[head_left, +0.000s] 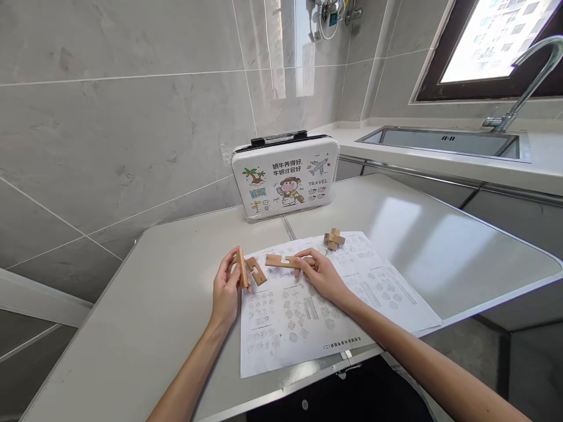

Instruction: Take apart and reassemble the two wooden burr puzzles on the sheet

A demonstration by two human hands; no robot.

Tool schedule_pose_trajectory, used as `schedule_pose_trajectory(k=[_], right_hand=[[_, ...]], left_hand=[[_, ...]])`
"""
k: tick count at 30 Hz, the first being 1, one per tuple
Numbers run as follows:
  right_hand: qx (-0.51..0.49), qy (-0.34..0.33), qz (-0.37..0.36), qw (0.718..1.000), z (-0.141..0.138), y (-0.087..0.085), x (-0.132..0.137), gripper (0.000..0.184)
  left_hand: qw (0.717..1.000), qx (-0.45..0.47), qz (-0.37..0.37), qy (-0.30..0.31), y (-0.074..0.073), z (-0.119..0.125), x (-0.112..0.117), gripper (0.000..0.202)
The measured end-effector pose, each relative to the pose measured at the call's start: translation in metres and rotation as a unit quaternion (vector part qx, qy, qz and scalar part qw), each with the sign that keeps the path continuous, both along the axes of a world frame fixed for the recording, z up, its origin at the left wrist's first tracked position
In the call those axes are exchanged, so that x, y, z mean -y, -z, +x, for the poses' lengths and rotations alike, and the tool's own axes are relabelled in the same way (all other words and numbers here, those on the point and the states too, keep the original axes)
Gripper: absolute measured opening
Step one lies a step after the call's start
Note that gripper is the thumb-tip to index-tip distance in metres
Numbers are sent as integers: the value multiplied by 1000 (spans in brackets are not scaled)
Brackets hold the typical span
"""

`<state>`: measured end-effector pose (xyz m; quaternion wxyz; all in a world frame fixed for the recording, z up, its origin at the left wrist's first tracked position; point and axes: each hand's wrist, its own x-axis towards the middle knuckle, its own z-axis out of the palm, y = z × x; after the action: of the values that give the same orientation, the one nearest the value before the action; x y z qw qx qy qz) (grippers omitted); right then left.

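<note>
My left hand (pixel 226 293) is closed on a wooden puzzle piece (pixel 241 268), a plain-looking bar held on its long edge. Just right of it, over the paper's left side, is a second notched wooden piece (pixel 256 271); whether my left fingertips touch it I cannot tell. Between thumb and fingers, my right hand (pixel 320 274) grips one end of a notched wooden bar (pixel 277 261), its cut-out facing away from me. An assembled wooden burr puzzle (pixel 334 238) rests near the far edge of the printed instruction sheet (pixel 308 346), beyond my right hand.
A white cartoon-printed case (pixel 285 176) with a black handle stands upright at the back of the folding table (pixel 176 293). Tiled wall (pixel 132 146) rises behind it. To the right are a counter with a sink (pixel 440 142) and a faucet (pixel 539 82).
</note>
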<state>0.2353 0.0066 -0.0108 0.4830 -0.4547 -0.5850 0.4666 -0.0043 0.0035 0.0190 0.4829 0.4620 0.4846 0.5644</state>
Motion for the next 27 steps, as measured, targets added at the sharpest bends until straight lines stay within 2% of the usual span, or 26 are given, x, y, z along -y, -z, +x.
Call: schedule_pose_trajectory(k=[5,11,20,27], right_hand=[[29,37,-24,999,0,4,-2,40],[93,35,0,995,-7,1,-2,23],[212,74,12,974,-28,-11,-21,15],[289,54,7,956,-46,-3,-27,17]], left_hand=[[977,-191,17,-94,7,-6,-5,46],[906,-401,49,-126,18,-15,-10,38],[860,-494,33,-120,26,-26,-16,34],[823,-556,41,-103,29,-22,-16,29]])
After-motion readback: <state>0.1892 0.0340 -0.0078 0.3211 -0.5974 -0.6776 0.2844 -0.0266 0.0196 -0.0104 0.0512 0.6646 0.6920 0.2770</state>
